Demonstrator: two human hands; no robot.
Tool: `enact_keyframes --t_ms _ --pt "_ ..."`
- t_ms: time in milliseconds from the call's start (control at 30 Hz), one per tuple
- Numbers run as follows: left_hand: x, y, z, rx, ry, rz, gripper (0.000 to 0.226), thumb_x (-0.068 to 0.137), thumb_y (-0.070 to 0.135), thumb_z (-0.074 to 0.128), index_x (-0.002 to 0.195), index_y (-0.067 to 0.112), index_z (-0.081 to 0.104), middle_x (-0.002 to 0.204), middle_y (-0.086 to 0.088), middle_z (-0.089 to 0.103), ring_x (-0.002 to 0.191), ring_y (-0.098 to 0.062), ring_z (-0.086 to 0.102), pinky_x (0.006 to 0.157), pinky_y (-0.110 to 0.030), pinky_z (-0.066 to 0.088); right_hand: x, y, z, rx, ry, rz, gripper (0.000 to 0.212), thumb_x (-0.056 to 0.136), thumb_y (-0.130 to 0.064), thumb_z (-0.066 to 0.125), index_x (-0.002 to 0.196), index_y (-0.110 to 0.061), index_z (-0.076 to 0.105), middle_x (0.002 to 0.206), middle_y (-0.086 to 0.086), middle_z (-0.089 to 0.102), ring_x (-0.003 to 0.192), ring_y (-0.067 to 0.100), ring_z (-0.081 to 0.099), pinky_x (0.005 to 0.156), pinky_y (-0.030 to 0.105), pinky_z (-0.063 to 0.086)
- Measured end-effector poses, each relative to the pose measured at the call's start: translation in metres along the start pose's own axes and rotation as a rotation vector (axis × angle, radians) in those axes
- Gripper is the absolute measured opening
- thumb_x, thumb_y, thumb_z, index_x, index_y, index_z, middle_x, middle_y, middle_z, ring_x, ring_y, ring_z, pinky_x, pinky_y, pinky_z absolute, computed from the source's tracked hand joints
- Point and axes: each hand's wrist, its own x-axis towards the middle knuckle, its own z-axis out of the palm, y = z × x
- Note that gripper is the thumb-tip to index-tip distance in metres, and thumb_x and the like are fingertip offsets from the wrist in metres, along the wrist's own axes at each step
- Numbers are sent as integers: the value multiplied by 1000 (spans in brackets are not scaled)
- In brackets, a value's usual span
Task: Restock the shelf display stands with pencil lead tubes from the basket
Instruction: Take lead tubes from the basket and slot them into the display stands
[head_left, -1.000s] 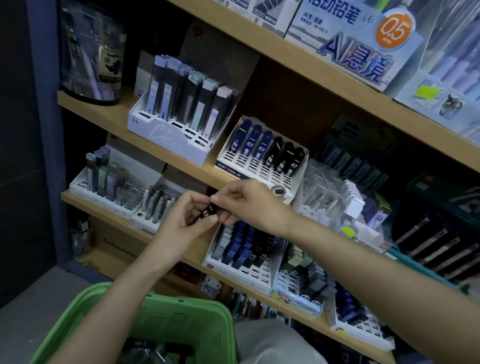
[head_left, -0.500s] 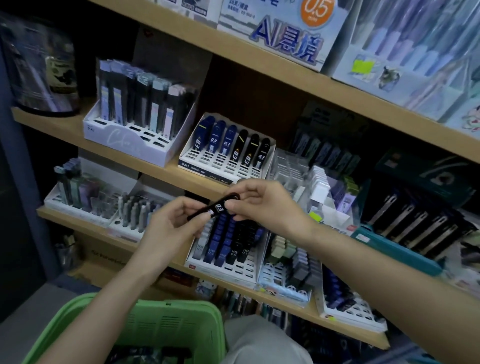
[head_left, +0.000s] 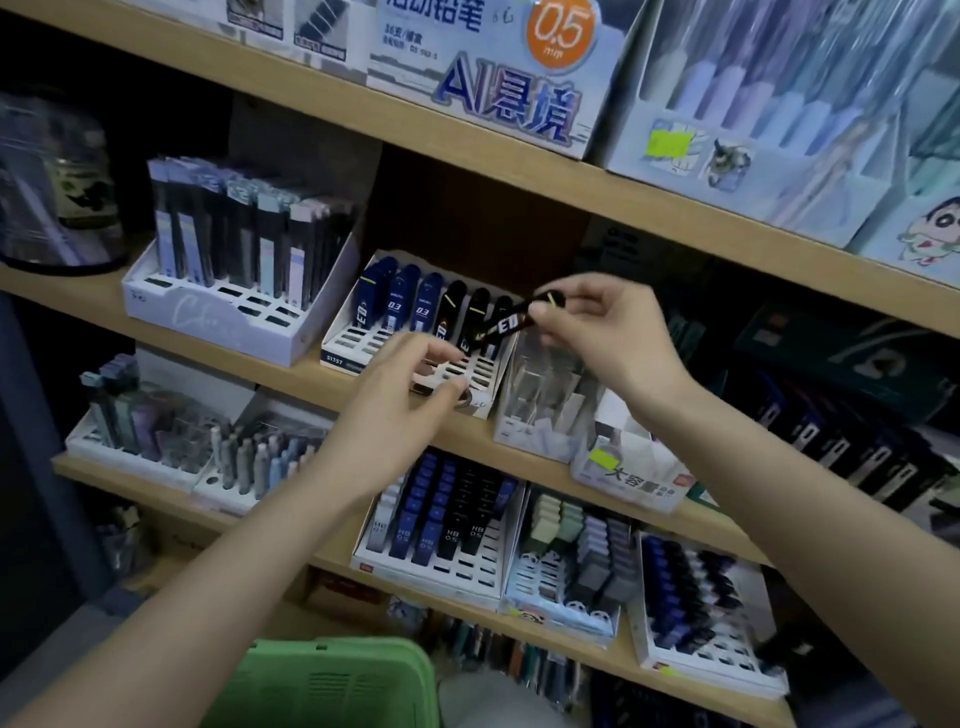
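Insertion step. My right grip (head_left: 608, 332) pinches the black lead tube (head_left: 506, 326), tilted; display stand (head_left: 340, 353) sits just below-left. Left grip (head_left: 395, 405) apart, empty. Next: upright tube, seat in a free slot.

This is a stationery shop: wooden shelves (head_left: 467, 156) carry white display stands (head_left: 343, 353) of pencil lead tubes (head_left: 400, 301), pencil boxes (head_left: 493, 78) with yellow price stickers (head_left: 670, 143), and a green basket (head_left: 332, 686) is below.
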Motion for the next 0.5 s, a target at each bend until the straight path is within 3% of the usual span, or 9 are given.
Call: enact_keyframes --t_ms 167,300,400,500 --pt "20 -10 13 372 -159 23 35 97 34 43 130 26 48 131 10 43 129 -11 32 107 -30 24 38 16 7 -244 77 -90 11 88 -19 66 97 -13 69 85 7 69 84 18 67 86 35 55" --pt "27 -19 17 566 -227 75 39 98 38 39 134 24 44 133 6 42 127 -11 31 107 -29 17 55 22 16 -402 -15 -82 17 89 -20 65 104 -12 68 89 2 61 82 11 56 86 25 49" --pt "25 -26 15 601 -231 114 38 98 39 39 132 24 46 130 8 44 125 -9 32 105 -25 15 61 24 21 -493 -91 -70 19 90 -22 64 107 -15 68 89 -1 56 83 8 50 75 18 42" --pt "22 -31 14 597 -233 149 38 98 39 39 132 25 45 129 10 43 123 -8 33 103 -23 16 64 25 24 -529 -125 -57 20 90 -23 63 109 -17 67 93 -2 55 86 8 50 74 17 37"
